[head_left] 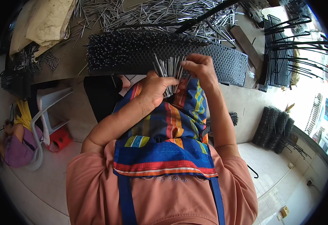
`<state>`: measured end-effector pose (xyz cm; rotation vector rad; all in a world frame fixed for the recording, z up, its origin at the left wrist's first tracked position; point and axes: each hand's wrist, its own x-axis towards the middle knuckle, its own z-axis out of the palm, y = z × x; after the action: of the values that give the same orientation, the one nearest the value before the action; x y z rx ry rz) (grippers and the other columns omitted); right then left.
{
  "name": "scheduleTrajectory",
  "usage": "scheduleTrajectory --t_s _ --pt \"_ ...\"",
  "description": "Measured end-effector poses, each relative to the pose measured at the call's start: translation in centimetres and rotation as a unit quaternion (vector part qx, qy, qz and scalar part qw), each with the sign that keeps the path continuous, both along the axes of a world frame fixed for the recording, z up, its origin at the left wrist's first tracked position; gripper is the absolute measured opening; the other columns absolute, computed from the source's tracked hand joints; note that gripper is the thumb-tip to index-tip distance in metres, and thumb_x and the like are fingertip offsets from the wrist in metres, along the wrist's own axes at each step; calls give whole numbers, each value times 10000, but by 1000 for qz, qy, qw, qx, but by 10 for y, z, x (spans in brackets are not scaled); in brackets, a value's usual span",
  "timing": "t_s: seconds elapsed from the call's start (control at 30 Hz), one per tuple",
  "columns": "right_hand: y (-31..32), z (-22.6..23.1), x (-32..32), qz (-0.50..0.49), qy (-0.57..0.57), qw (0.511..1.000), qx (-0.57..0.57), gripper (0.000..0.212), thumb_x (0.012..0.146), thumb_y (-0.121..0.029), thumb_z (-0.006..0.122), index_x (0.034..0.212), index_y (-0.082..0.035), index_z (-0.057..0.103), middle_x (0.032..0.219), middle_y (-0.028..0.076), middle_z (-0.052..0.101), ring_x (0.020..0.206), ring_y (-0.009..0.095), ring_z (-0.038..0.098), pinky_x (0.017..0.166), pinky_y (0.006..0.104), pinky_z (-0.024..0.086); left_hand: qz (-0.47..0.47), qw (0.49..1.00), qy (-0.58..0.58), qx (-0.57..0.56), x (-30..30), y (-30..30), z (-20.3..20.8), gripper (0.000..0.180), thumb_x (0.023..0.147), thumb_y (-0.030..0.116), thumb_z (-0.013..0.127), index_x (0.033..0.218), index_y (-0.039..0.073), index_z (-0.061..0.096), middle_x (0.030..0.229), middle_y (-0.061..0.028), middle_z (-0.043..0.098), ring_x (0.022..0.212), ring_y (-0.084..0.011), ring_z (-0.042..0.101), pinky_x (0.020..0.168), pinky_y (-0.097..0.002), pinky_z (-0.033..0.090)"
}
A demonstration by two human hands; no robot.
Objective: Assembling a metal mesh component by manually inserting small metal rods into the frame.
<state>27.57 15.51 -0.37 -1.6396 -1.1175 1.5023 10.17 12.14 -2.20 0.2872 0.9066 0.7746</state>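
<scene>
My left hand (154,88) is closed around a fanned bundle of thin metal rods (166,69), held upright above my lap. At the bundle's right edge, the thumb and fingers of my right hand (200,68) pinch the upper end of a rod. Just beyond both hands lies a long dark panel (227,62) full of small holes. Many rods (109,50) stand in its left part and along its far edge, while the holes on its right show bare.
Loose metal rods (145,17) lie heaped across the table behind the panel. Brown sheets (49,22) rest at the far left. Black wire racks with hooked rods (280,52) stand at the right. A grey chair (40,131) and a red stool (60,138) are on the left.
</scene>
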Motion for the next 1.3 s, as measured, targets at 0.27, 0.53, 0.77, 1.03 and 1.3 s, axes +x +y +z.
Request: scheduleTrajectory --t_s 0.27,0.53,0.77,1.03,1.3 --pt "6 0 14 -234 41 944 227 67 883 -66 662 848 -17 689 596 -40 530 508 33 439 468 200 314 -20 994 103 -11 -4 -2 0 213 847 -28 621 1054 14 645 906 -112 707 775 -215 707 624 -313 573" --pt "22 -28 27 -152 -127 888 414 97 819 68 665 884 3 697 772 -9 605 612 31 501 537 180 368 -19 997 71 -17 1 2 3 200 849 -24 608 1047 3 625 886 -132 708 735 -210 703 604 -310 567" --pt "21 -38 23 -150 -111 884 429 107 797 71 683 880 7 706 772 14 637 641 55 548 571 194 415 13 998 50 -23 -1 2 3 143 838 -29 623 977 -1 645 862 -136 711 715 -211 705 591 -306 564" --pt "21 -28 11 -153 -240 878 383 98 773 24 730 865 -4 718 749 41 662 630 91 586 588 234 462 -12 999 36 -37 -9 -2 1 155 846 -34 618 995 1 636 890 -139 702 749 -222 695 626 -324 582" --pt "26 -25 15 -57 -372 844 382 131 814 -44 701 943 -42 720 778 96 677 632 171 649 599 270 489 -21 999 34 -25 -10 -3 2 166 842 -39 624 1004 -4 632 909 -140 701 763 -228 695 640 -332 586"
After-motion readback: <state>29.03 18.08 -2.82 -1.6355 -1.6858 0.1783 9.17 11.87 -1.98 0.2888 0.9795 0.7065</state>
